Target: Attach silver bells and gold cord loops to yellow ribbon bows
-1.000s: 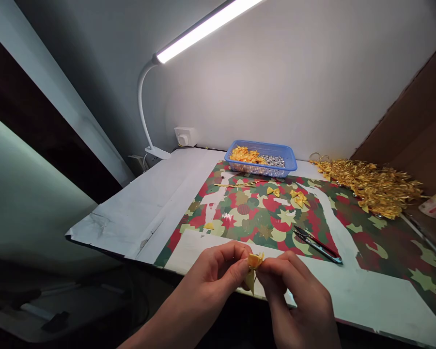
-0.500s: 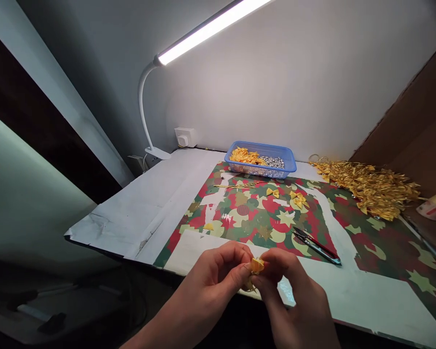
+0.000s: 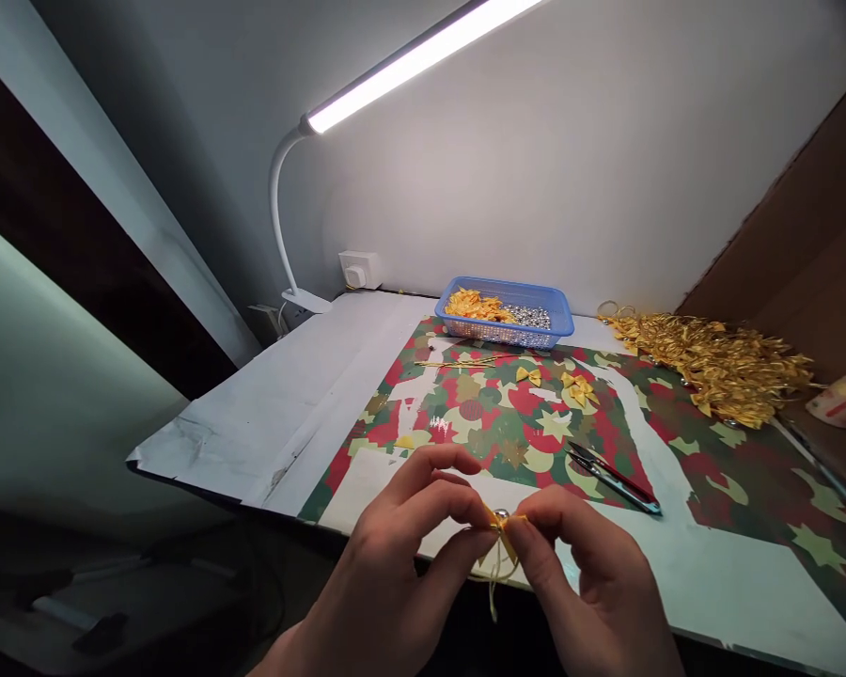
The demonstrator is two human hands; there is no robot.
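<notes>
Between my two hands, over the near edge of the table, is a small gold ribbon bow (image 3: 509, 545) with a silver bell (image 3: 500, 514) at its middle. My left hand (image 3: 415, 545) pinches the bow's left side between thumb and forefinger, its other fingers curled above. My right hand (image 3: 582, 564) grips the right side the same way. A thin gold cord (image 3: 494, 592) dangles below the bow in a loop with loose ends. The fingertips cover part of the bow.
A blue basket (image 3: 564, 324) holds gold bows and silver bells. Thread snips (image 3: 615, 480) lie right of my hands. Loose bows (image 3: 579, 387) and gold cords (image 3: 458, 363) rest on the patterned sheet. A heap of gold bows (image 3: 719, 367) is at right, a lamp (image 3: 276, 197) at back left.
The bow has turned, so its bell and hanging cord now show. My left fingers have lifted and spread a little, and my right hand has shifted slightly to the right.
</notes>
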